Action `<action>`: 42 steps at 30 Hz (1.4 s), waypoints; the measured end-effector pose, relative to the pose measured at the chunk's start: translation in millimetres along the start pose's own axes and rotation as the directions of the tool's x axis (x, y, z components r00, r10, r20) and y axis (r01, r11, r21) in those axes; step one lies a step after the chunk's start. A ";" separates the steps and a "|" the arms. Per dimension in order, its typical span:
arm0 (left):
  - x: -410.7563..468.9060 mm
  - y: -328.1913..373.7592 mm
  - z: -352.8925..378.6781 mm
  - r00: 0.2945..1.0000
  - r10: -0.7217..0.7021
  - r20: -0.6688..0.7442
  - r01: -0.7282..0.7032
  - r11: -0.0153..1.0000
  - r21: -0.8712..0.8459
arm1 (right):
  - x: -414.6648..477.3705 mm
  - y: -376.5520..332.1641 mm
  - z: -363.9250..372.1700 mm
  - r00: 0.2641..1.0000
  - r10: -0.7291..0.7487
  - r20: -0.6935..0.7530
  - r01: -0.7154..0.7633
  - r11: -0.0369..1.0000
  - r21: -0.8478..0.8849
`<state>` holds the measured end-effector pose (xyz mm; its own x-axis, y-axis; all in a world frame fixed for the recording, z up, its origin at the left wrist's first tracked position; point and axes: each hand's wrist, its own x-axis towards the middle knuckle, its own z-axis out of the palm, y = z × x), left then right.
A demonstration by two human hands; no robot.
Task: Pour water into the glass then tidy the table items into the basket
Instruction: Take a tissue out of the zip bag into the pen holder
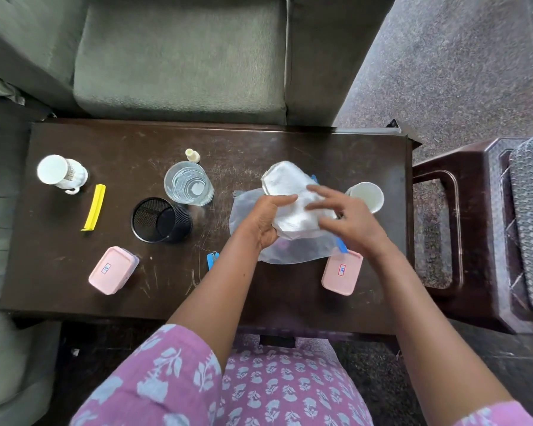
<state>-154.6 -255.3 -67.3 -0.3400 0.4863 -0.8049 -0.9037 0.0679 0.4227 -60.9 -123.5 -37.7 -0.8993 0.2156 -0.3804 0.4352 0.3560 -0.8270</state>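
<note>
Water-filled glass [188, 183] upright on dark table [259, 302], just behind black mesh cup [160, 219].

Clear faceted walls, round mouth, water visible inside; positioned left of both hands, touched by neither. Left hand [266, 222] clenched round white crumpled bundle [290, 186]; right hand [348, 219] laid on same bundle, fingers spread and straight, above translucent zip bag [293, 252] with blue seal. Count: one glass, one mesh cup, one white ceramic mug [62, 173], one white paper cup [366, 195], one yellow plastic clip [94, 207], two pink rectangular lidded boxes [113, 269] [342, 273], each labelled. Scratched wooden tabletop. Grey lattice basket [530, 195] on brown stool [437, 241], right of table.
</note>
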 end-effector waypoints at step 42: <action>-41.4 23.4 -111.4 0.910 0.383 -0.158 -0.343 0.910 0.234 | 68.1 -26.4 57.4 0.916 0.324 0.236 -0.399 0.677 0.618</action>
<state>-190.7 -370.9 -70.4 -0.6969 0.3309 -0.6362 -0.6447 0.0994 0.7579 -136.1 -170.4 -65.5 -0.6929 0.0981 -0.7143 0.6272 -0.4067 -0.6642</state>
